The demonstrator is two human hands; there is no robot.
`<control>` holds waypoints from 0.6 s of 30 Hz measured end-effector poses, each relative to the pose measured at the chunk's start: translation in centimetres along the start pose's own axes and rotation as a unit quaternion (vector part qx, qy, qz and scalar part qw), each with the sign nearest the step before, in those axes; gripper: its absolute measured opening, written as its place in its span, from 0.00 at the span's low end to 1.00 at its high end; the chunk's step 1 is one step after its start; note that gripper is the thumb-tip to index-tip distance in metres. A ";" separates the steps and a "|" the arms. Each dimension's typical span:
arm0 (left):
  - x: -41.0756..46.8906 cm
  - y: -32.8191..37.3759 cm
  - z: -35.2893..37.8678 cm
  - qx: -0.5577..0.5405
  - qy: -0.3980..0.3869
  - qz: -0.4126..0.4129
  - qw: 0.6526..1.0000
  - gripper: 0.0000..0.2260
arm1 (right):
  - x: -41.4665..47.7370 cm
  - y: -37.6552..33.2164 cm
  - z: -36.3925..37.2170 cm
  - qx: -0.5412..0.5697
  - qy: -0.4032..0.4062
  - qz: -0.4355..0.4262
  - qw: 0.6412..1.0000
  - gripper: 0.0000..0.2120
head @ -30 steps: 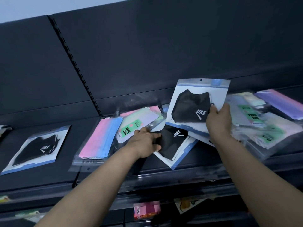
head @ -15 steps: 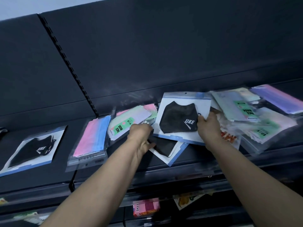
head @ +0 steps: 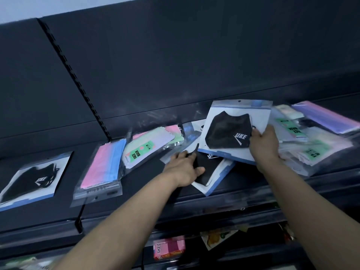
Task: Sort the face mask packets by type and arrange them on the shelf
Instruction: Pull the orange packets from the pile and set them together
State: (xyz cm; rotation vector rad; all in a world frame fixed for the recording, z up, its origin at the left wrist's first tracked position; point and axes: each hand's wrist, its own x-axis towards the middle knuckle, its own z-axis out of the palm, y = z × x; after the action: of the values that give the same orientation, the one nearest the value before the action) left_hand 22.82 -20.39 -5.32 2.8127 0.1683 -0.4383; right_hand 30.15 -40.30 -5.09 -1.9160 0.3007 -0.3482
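My right hand [head: 263, 145] grips the right edge of a black-mask packet [head: 231, 131] marked UKE, held tilted above the dark shelf [head: 148, 184]. Under it lies a second black-mask packet [head: 212, 172]; my left hand [head: 183, 166] rests on its left part with fingers spread and the thumb against it. One more black-mask packet [head: 33, 178] lies alone at the far left. A pink-and-blue mask packet [head: 103, 168] and a green-labelled pastel packet [head: 148, 149] lie between it and my left hand.
A loose heap of pastel and green-labelled packets [head: 311, 145] fills the shelf's right end, with a purple-pink packet [head: 327, 119] on top. A slotted upright [head: 76, 80] runs up the dark back panel. Below the shelf's front rail are a pink box [head: 168, 248] and other goods.
My right hand has lifted its black-mask packet up and to the right again. My left hand has opened and slid onto the lower black-mask packet.
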 end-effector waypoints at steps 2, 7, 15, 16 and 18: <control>0.4 -0.5 -0.6 -0.036 0.040 -0.022 0.998 0.25 | 0.2 -0.1 0.1 0.048 0.013 0.015 0.999 0.11; 1.0 -1.9 -1.9 -0.287 0.158 -0.173 0.929 0.15 | 0.2 0.7 -0.4 0.116 0.004 0.055 0.992 0.12; -1.0 0.4 -1.1 -0.688 0.097 -0.216 0.686 0.07 | -0.2 1.5 1.1 0.011 -0.196 0.026 0.980 0.16; -0.8 0.5 -1.1 -0.699 0.097 -0.211 0.676 0.07 | 0.0 1.6 1.0 0.012 -0.197 0.033 0.980 0.15; -0.4 0.8 -1.0 -0.707 0.089 -0.201 0.672 0.04 | 0.3 1.6 0.8 0.030 -0.180 0.044 0.982 0.13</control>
State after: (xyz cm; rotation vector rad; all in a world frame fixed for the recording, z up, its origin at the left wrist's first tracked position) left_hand 22.88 -20.83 -4.05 1.2146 0.7766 -0.0061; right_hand 30.69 -40.26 -6.82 -1.8573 0.1317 0.0503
